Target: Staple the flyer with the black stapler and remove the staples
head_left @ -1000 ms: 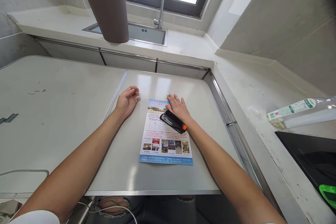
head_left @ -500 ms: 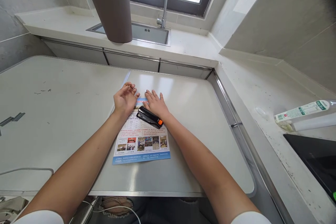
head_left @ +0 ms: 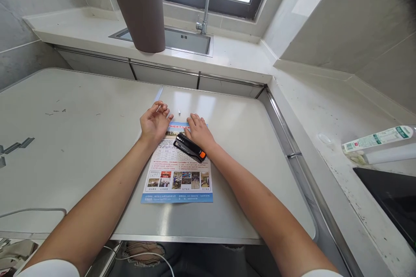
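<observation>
A printed flyer (head_left: 177, 187) with a blue lower band and small photos lies flat on the light table. On it rests a black stapler (head_left: 189, 147) with an orange end, lying diagonally. My right hand (head_left: 199, 131) lies palm down over the flyer's upper right edge, beside the stapler, fingers stretched out. At the flyer's upper left, my left hand (head_left: 154, 121) is turned on its side, its fingers loosely curled and apart, with nothing in it. Just beyond the flyer, between both hands, sits a tiny silvery piece (head_left: 179, 113), too small to name for certain.
Behind the table (head_left: 247, 147) runs a counter with a sink (head_left: 188, 41), a faucet (head_left: 205, 4) and a tall brown bin (head_left: 139, 13). A clear labelled package (head_left: 378, 140) and a black panel (head_left: 386, 201) lie on the right counter. Grey tape pieces (head_left: 16, 146) mark the table's left.
My right hand has slid to the right, uncovering the tiny silvery piece. The stapler has shifted slightly right too. My left hand has stayed in place.
</observation>
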A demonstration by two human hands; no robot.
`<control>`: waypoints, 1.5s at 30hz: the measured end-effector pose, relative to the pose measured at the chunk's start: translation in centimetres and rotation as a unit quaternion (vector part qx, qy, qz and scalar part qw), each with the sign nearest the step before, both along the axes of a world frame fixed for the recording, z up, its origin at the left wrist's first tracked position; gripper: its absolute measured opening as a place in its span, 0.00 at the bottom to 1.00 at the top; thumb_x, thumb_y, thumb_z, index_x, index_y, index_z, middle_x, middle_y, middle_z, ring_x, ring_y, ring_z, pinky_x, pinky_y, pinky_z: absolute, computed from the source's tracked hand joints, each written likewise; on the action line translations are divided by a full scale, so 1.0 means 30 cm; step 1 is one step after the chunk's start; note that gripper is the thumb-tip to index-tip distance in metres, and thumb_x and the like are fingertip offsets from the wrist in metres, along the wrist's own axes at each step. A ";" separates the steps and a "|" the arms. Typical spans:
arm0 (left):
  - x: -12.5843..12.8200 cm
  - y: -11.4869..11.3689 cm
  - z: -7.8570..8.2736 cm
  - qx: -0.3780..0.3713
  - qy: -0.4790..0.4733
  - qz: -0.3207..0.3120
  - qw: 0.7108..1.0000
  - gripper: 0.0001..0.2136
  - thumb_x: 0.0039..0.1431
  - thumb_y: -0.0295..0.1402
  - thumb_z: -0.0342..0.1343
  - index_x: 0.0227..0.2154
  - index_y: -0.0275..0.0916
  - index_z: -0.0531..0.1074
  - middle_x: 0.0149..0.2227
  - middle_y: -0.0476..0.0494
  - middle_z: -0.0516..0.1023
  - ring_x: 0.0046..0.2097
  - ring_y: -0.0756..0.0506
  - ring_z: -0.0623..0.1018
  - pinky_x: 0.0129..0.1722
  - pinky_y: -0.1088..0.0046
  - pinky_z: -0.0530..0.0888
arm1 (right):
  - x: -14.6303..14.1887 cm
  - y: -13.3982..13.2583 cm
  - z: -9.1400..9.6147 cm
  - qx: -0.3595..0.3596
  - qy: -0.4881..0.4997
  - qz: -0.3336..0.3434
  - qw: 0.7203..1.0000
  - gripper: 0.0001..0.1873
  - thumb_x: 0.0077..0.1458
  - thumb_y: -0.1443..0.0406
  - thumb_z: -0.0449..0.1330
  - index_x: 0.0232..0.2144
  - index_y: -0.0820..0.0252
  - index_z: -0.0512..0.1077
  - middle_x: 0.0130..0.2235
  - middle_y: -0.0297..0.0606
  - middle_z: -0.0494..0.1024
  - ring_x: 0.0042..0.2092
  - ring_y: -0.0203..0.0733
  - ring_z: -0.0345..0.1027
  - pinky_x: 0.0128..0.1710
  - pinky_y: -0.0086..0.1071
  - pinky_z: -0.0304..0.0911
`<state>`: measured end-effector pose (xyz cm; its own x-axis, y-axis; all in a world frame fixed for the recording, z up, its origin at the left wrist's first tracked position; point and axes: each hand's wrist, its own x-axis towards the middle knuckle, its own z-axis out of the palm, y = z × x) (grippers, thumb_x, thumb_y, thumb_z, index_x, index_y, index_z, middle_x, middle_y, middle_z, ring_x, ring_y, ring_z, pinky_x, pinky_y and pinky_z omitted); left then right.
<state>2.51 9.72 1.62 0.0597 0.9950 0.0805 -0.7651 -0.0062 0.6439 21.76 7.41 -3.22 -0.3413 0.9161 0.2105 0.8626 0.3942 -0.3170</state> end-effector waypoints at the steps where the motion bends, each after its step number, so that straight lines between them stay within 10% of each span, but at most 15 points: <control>1: 0.001 -0.002 0.001 0.002 0.010 -0.004 1.000 0.04 0.58 0.33 0.61 0.35 0.41 0.74 0.33 0.47 0.72 0.33 0.49 0.74 0.36 0.73 0.74 | 0.023 -0.013 -0.005 0.002 0.001 -0.008 1.000 0.25 0.73 0.60 0.50 0.65 0.68 0.65 0.74 0.58 0.58 0.76 0.58 0.47 0.76 0.55 0.43; 8: 0.058 -0.040 -0.010 0.078 0.211 -0.020 0.974 0.03 0.54 0.33 0.63 0.31 0.40 0.78 0.31 0.46 0.70 0.33 0.48 0.69 0.35 0.72 0.70 | 0.235 -0.093 -0.016 0.006 0.055 -0.033 0.998 0.21 0.68 0.66 0.51 0.60 0.66 0.69 0.70 0.58 0.64 0.74 0.57 0.53 0.74 0.57 0.47; 17: 0.136 -0.105 -0.023 0.213 0.535 -0.095 0.812 0.09 0.63 0.39 0.61 0.33 0.39 0.79 0.25 0.51 0.69 0.28 0.48 0.66 0.30 0.72 0.62 | 0.358 -0.230 0.168 -0.057 0.266 0.004 0.962 0.15 0.70 0.53 0.54 0.37 0.56 0.72 0.38 0.37 0.78 0.39 0.41 0.71 0.44 0.36 0.69; 23: 0.133 -0.101 -0.031 0.204 0.552 -0.115 0.800 0.10 0.66 0.41 0.59 0.35 0.40 0.78 0.24 0.52 0.68 0.26 0.49 0.65 0.28 0.73 0.61 | 0.331 -0.365 0.189 -0.087 0.149 0.096 0.980 0.21 0.60 0.56 0.68 0.51 0.54 0.70 0.49 0.40 0.77 0.46 0.45 0.72 0.43 0.36 0.66; 45: 0.131 -0.111 -0.019 0.187 0.586 -0.117 0.779 0.11 0.68 0.40 0.56 0.37 0.38 0.78 0.26 0.51 0.68 0.27 0.51 0.63 0.26 0.75 0.60 | 0.328 -0.356 0.179 -0.023 0.067 0.086 0.994 0.14 0.69 0.64 0.58 0.56 0.57 0.66 0.50 0.45 0.78 0.49 0.49 0.72 0.43 0.38 0.66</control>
<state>6.44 6.39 1.05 0.4872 0.8657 0.1153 0.3400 -0.3096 0.8880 31.60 -3.28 2.14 -0.4653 0.8566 0.2231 0.7331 0.5141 -0.4453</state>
